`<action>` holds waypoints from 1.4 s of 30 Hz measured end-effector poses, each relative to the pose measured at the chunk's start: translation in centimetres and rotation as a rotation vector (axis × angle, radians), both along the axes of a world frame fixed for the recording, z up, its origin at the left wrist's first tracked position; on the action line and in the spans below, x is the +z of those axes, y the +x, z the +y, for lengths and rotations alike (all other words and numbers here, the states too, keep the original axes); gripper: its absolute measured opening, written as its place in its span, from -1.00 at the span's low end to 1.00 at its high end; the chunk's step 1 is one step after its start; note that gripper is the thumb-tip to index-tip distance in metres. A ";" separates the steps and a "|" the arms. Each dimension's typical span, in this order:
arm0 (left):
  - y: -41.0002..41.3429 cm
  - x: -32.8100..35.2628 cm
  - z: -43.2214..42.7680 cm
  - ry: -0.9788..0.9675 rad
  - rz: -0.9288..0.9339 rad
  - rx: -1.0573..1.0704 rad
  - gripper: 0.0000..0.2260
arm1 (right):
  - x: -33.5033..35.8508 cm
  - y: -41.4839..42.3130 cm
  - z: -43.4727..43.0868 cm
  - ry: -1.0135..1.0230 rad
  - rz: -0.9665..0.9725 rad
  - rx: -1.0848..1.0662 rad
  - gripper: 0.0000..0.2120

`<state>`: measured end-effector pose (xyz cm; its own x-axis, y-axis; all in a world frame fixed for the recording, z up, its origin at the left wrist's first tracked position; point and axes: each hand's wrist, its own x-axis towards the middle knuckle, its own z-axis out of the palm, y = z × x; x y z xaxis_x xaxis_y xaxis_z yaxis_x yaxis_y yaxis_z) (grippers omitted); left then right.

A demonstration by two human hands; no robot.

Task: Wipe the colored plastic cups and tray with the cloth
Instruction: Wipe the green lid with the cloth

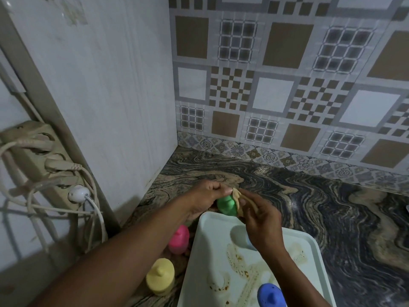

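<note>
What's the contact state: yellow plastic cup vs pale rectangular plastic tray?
Apart. Head view: the yellow plastic cup stands left of the pale rectangular plastic tray, a strip of marbled counter visible between them.

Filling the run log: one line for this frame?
step: wipe green cup | left hand: holds green cup | right hand: pinches cloth against it | tray: stained
</note>
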<state>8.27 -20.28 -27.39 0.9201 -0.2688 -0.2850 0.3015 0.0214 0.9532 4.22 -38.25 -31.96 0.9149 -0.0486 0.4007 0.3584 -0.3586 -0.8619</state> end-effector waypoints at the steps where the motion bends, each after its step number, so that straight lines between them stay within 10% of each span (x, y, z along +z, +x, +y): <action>1: -0.3 -0.2 -0.2 -0.048 -0.003 0.024 -0.88 | 0.0 -0.2 -0.2 -0.067 -0.061 -0.019 -0.68; 8: -1.3 -1.3 -0.9 -0.330 0.098 0.344 -0.89 | -0.5 -0.1 -2.5 -0.494 -0.201 0.000 -0.59; 12: -1.1 0.0 -1.2 -0.346 0.097 0.323 -0.92 | 1.2 -0.1 -1.2 -0.197 -0.186 -0.188 -0.60; 19: -0.8 -0.1 -1.0 -0.501 0.142 0.402 -0.91 | -0.3 -1.5 -0.1 -0.322 -0.223 -0.009 -0.53; 27: -1.2 0.0 -2.7 -0.335 0.131 0.352 -0.84 | 1.5 0.0 3.0 0.212 0.019 -0.179 -0.69; 32: -0.4 1.0 -1.0 -0.088 0.099 0.210 -0.75 | 1.5 0.2 1.8 0.116 -0.050 -0.109 -0.67; 38: 0.1 1.2 -0.8 -0.323 0.087 0.428 -0.89 | -1.1 -1.1 0.4 -0.181 -0.046 -0.056 -0.48; 42: -0.5 0.9 -1.7 -0.323 0.075 0.358 -0.93 | 0.0 -0.2 0.7 0.274 0.122 -0.241 -0.67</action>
<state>7.81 -22.02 -26.45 0.9509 -0.0247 -0.3086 0.2891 0.4272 0.8567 4.03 -37.53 -31.95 0.9043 -0.3584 0.2320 0.1809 -0.1705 -0.9686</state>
